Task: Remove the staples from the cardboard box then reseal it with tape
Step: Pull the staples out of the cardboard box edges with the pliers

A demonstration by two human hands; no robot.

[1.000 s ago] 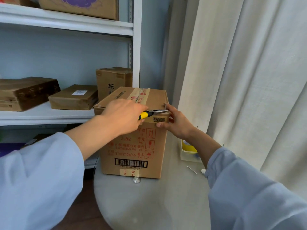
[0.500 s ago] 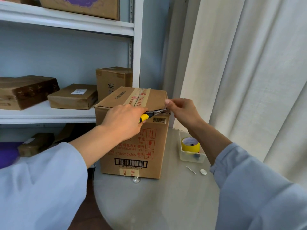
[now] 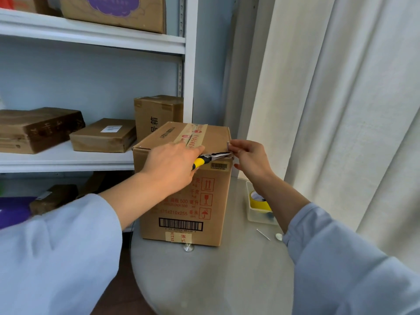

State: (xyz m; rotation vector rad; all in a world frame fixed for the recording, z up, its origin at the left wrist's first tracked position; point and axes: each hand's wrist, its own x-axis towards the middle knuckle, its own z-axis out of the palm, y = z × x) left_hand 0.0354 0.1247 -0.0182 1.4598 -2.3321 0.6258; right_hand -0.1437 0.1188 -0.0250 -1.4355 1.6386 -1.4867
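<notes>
On the round grey table's [image 3: 216, 280] far edge, the taped brown cardboard box [image 3: 195, 201] has its right top corner torn where the left hand [image 3: 172, 167] grips yellow-handled pliers [image 3: 210, 158] and the right hand [image 3: 250, 159] pinches a thin metal staple [image 3: 227, 146]

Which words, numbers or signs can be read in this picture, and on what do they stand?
"箱": side of the shelf box.
"500" and "375x210x255": front of the cardboard box, faint.
Arrows, glass and umbrella signs: same front.
Barcode digits, red tape print, shelf parcel label: too small or blurred.

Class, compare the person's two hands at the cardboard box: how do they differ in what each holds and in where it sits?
The left hand grips yellow-handled pliers against the box's front top edge; the right hand pinches a thin upright metal staple at the cardboard box's right corner. The left hand shows its back; the right shows fingertips. Both wear light blue sleeves.
</notes>
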